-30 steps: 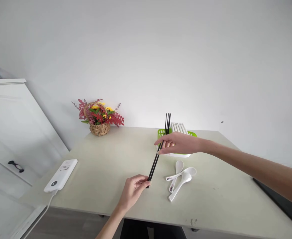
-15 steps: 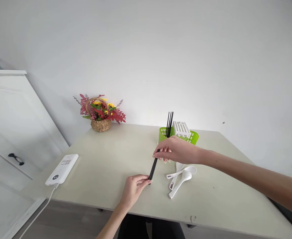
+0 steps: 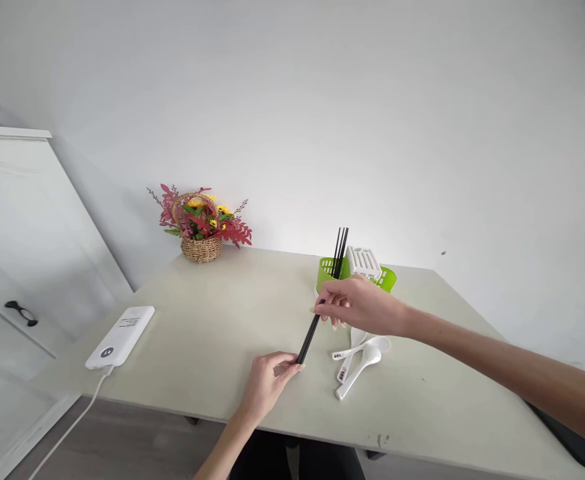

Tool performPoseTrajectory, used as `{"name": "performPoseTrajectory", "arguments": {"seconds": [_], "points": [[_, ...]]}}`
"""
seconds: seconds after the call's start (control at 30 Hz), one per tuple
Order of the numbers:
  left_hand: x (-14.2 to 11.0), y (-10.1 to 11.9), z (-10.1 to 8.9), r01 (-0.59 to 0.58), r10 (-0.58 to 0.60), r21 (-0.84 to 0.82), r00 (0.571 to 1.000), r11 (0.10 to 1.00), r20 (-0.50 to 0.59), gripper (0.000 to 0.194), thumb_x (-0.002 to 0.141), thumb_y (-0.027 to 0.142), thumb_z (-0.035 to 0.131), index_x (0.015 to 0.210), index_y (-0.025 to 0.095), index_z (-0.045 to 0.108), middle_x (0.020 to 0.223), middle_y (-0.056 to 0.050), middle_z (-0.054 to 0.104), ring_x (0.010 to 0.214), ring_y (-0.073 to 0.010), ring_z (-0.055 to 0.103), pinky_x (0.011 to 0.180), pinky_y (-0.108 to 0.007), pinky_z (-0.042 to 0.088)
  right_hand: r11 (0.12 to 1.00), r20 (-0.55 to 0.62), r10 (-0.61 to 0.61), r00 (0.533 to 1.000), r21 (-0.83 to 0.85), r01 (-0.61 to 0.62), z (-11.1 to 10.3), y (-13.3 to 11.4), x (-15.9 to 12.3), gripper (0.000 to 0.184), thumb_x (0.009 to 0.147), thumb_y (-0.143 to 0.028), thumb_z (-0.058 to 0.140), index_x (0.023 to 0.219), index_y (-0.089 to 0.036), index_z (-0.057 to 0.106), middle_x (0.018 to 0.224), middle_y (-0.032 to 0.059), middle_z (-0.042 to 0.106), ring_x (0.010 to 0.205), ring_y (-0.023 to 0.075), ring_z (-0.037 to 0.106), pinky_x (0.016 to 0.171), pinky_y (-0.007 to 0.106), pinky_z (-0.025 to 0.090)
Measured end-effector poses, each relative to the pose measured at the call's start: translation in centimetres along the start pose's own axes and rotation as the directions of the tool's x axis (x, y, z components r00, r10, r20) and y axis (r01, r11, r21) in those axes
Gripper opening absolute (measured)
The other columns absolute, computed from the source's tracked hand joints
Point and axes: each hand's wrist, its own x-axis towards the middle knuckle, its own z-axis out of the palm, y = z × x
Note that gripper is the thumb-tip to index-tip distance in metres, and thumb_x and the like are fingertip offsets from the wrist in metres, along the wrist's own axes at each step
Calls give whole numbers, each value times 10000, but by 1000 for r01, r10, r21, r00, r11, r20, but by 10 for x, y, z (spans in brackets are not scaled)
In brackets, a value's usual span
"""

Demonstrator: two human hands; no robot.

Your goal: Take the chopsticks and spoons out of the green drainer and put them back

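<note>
Black chopsticks (image 3: 309, 337) slant between my two hands above the table. My left hand (image 3: 268, 381) pinches their lower end with thumb and fingers. Around their upper end the fingers of my right hand (image 3: 355, 303) are closed. Just behind the right hand stands a green utensil holder (image 3: 325, 272), partly covered by that hand. Several more black chopsticks (image 3: 341, 252) stand upright in its left compartment. A white slotted piece (image 3: 364, 262) sits on top of the holder. White spoons (image 3: 361, 370) lie crossed over one another below my right hand.
A wicker basket of flowers (image 3: 201, 249) stands at the back left of the table (image 3: 212, 320). Near the left edge lies a white power bank (image 3: 121, 337) with a cable hanging down. A white cabinet (image 3: 22, 233) is at the left, and a wall rises behind.
My right hand has shifted slightly right with the upper end of the chopsticks, so they lean a little more. The left hand keeps its grip. The view has moved slightly.
</note>
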Motion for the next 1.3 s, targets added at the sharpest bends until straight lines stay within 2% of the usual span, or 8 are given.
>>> {"name": "performPoseTrajectory", "arguments": {"seconds": [0.17,0.3,0.37,0.43,0.73,1.0,1.13,1.3], "points": [[0,-5,0,-58,58,10,996,998,-72,307,948,418,670,1195,237,690,1017,-39,799,929,-204,759,909,-347,606,998,-218,57,974,39,-49,-64,2,7,478,852,-689,658,859,-212,683,823,59,783,666,173,702,625,320,564],[0,-7,0,-50,54,44,995,998,-81,311,984,427,624,1232,239,630,1006,-38,778,914,-188,744,900,-346,602,991,-538,18,843,-101,-85,-124,4,12,474,823,-678,707,845,-205,699,869,87,785,656,176,679,658,360,576],[0,-6,0,-46,50,66,997,997,-64,281,995,432,608,1202,246,640,997,-37,778,922,-189,740,901,-339,600,970,-595,14,804,-188,-156,-143,10,15,445,836,-664,703,829,-219,699,866,79,786,644,181,678,681,384,580],[-1,-5,0,-46,51,89,997,995,-58,265,998,439,600,1180,254,653,991,-35,779,924,-192,739,901,-334,601,944,-595,27,803,-250,-216,-153,22,22,425,841,-657,697,810,-233,693,858,64,786,633,182,680,706,400,587],[-2,-4,1,-23,27,142,999,990,-27,235,1016,418,573,1163,268,679,996,-34,779,932,-196,730,902,-312,591,937,-300,165,939,-251,-245,-131,101,80,371,869,-611,653,860,-246,718,883,12,797,684,163,709,728,355,596],[0,-8,3,1,-5,147,1000,989,29,217,1033,407,540,1151,281,672,1011,-52,762,919,-204,717,884,-315,592,942,-103,201,974,-253,-221,-121,137,126,378,839,-641,666,818,-269,727,892,-4,811,716,187,740,669,336,592],[2,-11,5,15,-22,165,999,986,40,188,1028,384,549,1139,292,670,1003,-36,761,889,-193,720,838,-288,590,896,-143,250,958,-340,-285,-122,146,139,416,859,-653,630,940,-261,738,858,3,809,671,194,726,625,337,546],[4,-15,6,13,-19,180,999,984,31,170,1017,363,563,1121,287,675,975,-33,764,875,-190,720,802,-272,584,783,-336,134,932,-540,-307,-114,145,135,572,944,-576,536,1423,-263,553,950,14,814,755,222,724,655,347,483]]}}
